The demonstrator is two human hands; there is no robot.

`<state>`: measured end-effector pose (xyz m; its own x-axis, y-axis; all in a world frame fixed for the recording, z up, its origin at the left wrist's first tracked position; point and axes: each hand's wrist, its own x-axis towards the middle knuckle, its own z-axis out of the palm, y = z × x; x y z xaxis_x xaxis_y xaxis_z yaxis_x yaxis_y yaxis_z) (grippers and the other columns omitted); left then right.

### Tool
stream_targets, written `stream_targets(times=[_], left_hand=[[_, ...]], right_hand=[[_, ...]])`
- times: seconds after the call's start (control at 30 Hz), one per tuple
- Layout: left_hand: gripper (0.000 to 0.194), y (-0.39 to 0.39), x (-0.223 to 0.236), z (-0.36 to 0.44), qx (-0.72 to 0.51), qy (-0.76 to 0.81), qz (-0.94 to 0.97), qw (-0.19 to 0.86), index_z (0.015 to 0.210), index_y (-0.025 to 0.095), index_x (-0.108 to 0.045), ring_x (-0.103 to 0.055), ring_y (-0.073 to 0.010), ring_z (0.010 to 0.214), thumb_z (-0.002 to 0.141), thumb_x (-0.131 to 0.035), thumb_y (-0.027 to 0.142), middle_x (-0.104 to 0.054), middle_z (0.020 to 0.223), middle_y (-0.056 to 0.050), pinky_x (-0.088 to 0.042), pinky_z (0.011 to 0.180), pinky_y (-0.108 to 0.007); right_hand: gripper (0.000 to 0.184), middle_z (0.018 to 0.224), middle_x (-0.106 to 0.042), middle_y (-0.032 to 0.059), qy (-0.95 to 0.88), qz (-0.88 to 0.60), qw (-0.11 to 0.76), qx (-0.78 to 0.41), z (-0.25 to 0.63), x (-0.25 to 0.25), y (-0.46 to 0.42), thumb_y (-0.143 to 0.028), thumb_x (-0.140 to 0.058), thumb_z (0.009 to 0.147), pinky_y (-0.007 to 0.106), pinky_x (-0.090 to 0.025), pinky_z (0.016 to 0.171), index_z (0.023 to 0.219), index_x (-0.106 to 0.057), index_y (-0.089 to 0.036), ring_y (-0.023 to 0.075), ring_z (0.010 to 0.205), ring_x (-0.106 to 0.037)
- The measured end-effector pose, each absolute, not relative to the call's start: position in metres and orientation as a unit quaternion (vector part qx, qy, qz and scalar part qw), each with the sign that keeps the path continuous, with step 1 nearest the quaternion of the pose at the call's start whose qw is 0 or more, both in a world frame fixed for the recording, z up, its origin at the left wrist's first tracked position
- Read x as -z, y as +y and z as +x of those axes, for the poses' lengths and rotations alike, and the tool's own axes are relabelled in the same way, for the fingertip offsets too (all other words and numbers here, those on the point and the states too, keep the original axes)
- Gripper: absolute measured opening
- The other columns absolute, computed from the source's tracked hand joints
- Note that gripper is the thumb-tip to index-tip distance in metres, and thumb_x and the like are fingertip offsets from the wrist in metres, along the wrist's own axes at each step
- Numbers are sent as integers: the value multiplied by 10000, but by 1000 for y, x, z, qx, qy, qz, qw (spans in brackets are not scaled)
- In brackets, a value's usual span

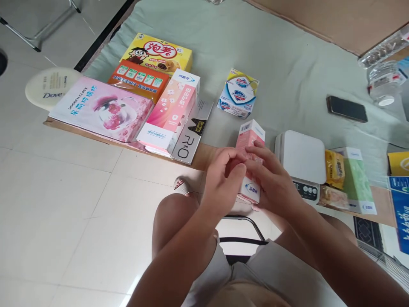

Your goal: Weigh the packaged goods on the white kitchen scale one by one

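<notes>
A seated person in pale shorts bends both hands over a slim pink box at the near edge of a cloth-covered table. The left hand, its fingers curled, meets the fingers of the right hand above the box; the right hand lies along the box's right side with fingers across its top. How firmly either hand grips cannot be told, as the fingers hide the contact.

Just right of the hands sits a white kitchen scale, with a yellow packet, a clear packet and a green-and-white box beside it. To the left, a silver box lies next to a larger pink-and-white box, alongside a flat pink package picturing a glass cup.

Farther back are a white bottle marked Dove, at far left, an orange box and a blue-and-white box. A dark phone lies at right, near a plastic bottle. A yellow box stands behind the orange one.
</notes>
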<state>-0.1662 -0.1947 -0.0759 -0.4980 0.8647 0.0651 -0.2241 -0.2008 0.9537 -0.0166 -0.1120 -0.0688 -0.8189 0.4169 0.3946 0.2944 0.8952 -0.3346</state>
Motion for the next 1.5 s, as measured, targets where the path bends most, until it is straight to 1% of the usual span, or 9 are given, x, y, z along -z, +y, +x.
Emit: stream_targets(times=[0.2,0.43,0.6,0.77,0.87,1.0,1.2,1.37,1.5], left_hand=[[335,-185,70,-141,-620,441,369,533,1252,278,-634,-662,-252,1241,920,-641,321,-597,1429,-89,-601,1028,-413],[503,-143,80,-70,-492,584,596,248,1412,233,-609,-567,-356,1349,951,-624,436,-670,1440,-128,-420,1167,-596],[292,-106,92,-56,-501,592,607,173,1169,211,-684,-651,-291,1175,965,-609,406,-760,1140,-93,-483,1076,-485],[169,-85,90,-70,-547,568,598,145,978,222,-633,-678,-217,940,1016,-549,364,-748,964,-53,-555,879,-379],[107,-85,90,-71,-553,557,610,108,924,226,-631,-675,-222,925,977,-580,304,-734,888,-42,-571,902,-392],[120,-91,92,-68,-537,565,617,109,927,212,-723,-706,-236,1018,960,-612,240,-797,954,-50,-575,1016,-439],[102,-95,87,-70,-520,549,645,105,955,209,-791,-737,-243,1024,921,-699,239,-831,1001,-49,-624,969,-423],[161,-103,84,-62,-543,518,653,101,1057,223,-790,-769,-244,1017,906,-739,239,-803,1067,-66,-670,930,-420],[210,-111,81,-45,-604,501,589,192,1131,217,-782,-777,-204,1024,937,-762,293,-742,1161,-84,-701,822,-317]], right_hand=[[376,1467,-623,101,-926,-211,298,-97,32,51,-115,-111,-682,944,530,-510,1263,1279,-689,-279,339,1590,-456],[308,1481,-641,77,-910,-281,298,-67,100,62,-77,-223,-617,1002,562,-546,1209,1271,-739,-313,344,1555,-499],[406,1444,-700,57,-916,-328,219,-76,122,64,-51,-143,-488,1035,561,-527,1213,1297,-730,-338,302,1536,-529],[429,1083,-764,59,-797,-393,458,35,130,68,-65,-83,-500,984,489,-630,987,1291,-693,-312,268,1149,-749],[374,1089,-744,78,-776,-424,467,2,125,72,-84,-121,-589,937,451,-631,924,1264,-671,-283,273,1074,-751],[391,1470,-661,183,-804,-475,353,-54,112,74,-98,-280,-551,984,526,-535,1126,1368,-588,-213,347,1378,-646],[395,1300,-785,84,-805,-497,314,-84,105,74,-101,-320,-502,993,578,-228,1353,1371,-595,-253,322,1475,-598],[411,1455,-704,165,-811,-448,371,-66,109,67,-101,-326,-532,975,563,-458,1246,1369,-586,-222,332,1454,-622],[420,1546,-625,204,-801,-402,435,-85,116,59,-100,-223,-560,956,477,-617,1092,1376,-581,-216,305,1468,-612]])
